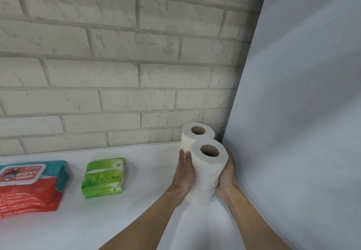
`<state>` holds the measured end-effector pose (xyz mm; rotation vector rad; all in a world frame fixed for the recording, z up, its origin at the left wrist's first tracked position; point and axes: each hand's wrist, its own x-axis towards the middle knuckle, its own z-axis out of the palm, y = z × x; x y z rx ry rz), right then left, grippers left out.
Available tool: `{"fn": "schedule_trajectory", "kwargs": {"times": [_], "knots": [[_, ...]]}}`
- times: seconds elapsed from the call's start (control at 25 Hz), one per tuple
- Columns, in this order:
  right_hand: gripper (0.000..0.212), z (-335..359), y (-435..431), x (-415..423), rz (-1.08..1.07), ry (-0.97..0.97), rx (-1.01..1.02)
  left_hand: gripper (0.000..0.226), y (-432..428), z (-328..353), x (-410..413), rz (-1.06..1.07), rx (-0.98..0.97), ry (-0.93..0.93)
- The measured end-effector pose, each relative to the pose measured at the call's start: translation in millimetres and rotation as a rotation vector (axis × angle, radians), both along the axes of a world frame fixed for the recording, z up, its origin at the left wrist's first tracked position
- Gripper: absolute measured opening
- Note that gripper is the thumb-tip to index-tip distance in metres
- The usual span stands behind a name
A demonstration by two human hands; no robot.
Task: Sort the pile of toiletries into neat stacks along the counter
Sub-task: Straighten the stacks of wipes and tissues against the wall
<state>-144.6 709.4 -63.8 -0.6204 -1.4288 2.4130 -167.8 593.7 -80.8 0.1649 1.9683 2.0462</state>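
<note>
Two stacks of white toilet paper rolls stand upright in the counter's far right corner. The near stack (208, 171) is between my hands. My left hand (183, 173) presses flat against its left side with straight fingers. My right hand (226, 177) cups its right side, fingers curled round the lower roll. The rear stack (192, 136) touches the near one, against the brick wall. A stack of green tissue packs (103, 177) sits left of centre. Red and teal wipes packs (29, 187) lie stacked at the far left.
The white counter (117, 220) runs along a painted brick wall (117, 64). A plain white side panel (302, 113) closes the right end, right beside the rolls and my right hand.
</note>
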Motion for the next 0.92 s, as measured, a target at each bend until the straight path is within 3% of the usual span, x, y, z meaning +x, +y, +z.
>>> {"fn": "schedule_trajectory", "kwargs": {"times": [0.12, 0.4, 0.6, 0.76, 0.92], "knots": [[0.042, -2, -2, -2, 0.026, 0.013, -0.059, 0.081, 2, -11, -7, 0.013, -0.003, -0.002], [0.044, 1, -10, 3, 0.12, 0.031, -0.042, 0.059, -6, -13, -5, 0.034, -0.014, -0.024], [0.043, 4, -30, 5, 0.199, 0.034, -0.035, 0.062, -28, -23, -9, 0.066, -0.002, -0.012], [0.039, 4, -50, 6, 0.222, 0.032, -0.002, 0.08, -45, -40, -21, 0.088, 0.025, 0.005], [0.042, 4, -68, 6, 0.259, 0.034, -0.005, 0.085, -62, -57, -34, 0.113, 0.035, -0.053]]}}
